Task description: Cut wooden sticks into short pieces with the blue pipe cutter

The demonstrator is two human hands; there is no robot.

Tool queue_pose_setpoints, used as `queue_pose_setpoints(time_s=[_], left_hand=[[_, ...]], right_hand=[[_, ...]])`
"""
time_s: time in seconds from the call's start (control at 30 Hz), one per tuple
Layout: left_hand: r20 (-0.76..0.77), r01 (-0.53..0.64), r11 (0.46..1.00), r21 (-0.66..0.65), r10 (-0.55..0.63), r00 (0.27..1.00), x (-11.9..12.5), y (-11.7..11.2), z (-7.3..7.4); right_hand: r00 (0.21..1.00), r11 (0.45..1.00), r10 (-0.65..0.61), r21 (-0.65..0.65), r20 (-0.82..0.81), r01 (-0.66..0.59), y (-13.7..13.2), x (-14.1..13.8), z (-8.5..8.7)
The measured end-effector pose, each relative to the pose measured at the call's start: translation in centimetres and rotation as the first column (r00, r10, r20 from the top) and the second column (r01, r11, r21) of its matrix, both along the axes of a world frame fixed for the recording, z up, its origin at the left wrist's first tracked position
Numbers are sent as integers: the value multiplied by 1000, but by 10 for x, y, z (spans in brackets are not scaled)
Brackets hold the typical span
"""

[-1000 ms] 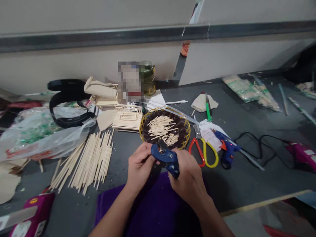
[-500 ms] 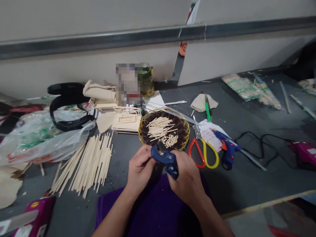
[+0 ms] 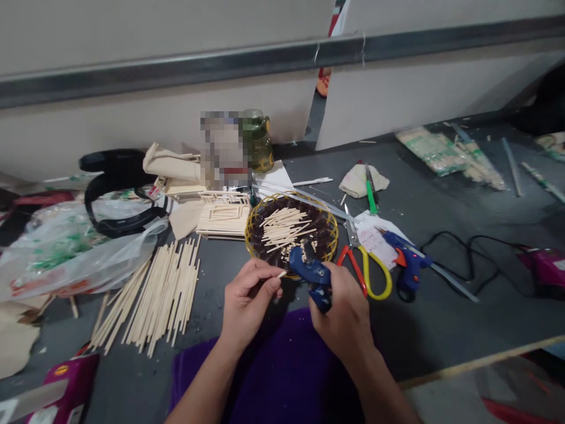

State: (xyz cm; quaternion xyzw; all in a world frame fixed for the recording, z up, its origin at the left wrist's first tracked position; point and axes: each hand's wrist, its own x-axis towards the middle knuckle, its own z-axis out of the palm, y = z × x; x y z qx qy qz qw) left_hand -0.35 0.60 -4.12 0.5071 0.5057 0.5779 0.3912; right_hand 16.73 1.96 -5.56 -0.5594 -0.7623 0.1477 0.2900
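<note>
Between thumb and fingers, my left hand (image 3: 248,300) pinches a short wooden stick (image 3: 281,274), its pale end poking out to the right. My right hand (image 3: 346,312) is wrapped round a blue hand cutter (image 3: 311,274), whose head points up and left, apart from the stick. Just beyond both hands lies a dark woven basket (image 3: 252,227) with a yellow rim. It holds cut wooden sticks (image 3: 285,227) and small stubs, partly covered by the cutter. To the left, long wooden sticks (image 3: 163,294) lie in a loose spread on the table.
Scissors (image 3: 365,268) with red and yellow handles and a blue glue gun (image 3: 410,268) lie right of the basket. A green craft knife (image 3: 371,191) rests on a cloth. A small stick-built model (image 3: 223,221), a plastic bag (image 3: 88,259) and a green jar (image 3: 258,141) stand left and behind.
My hands have moved apart. The cutter has shifted right and away from my left fingers, and the stick's end now shows between them.
</note>
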Motion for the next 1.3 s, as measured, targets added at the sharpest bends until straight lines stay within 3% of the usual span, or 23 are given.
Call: queue_pose_setpoints(time_s=[0.23,0.77,1.07,1.3], left_hand=[[-42,4,1000,11,-4,999,1,0,3],[-76,66,998,-4,-66,995,-6,1,6],[-259,89,996,-9,-89,962,-6,3,11],[-289,89,996,-4,-86,953,-5,8,10]], right_hand=[[993,989,118,-90,-1,-117,-6,-8,-1],[973,970,225,-80,-58,-229,-7,-5,-2],[962,962,271,32,-43,-270,-9,-2,-7],[958,940,284,-184,-44,-287,-2,1,-7]])
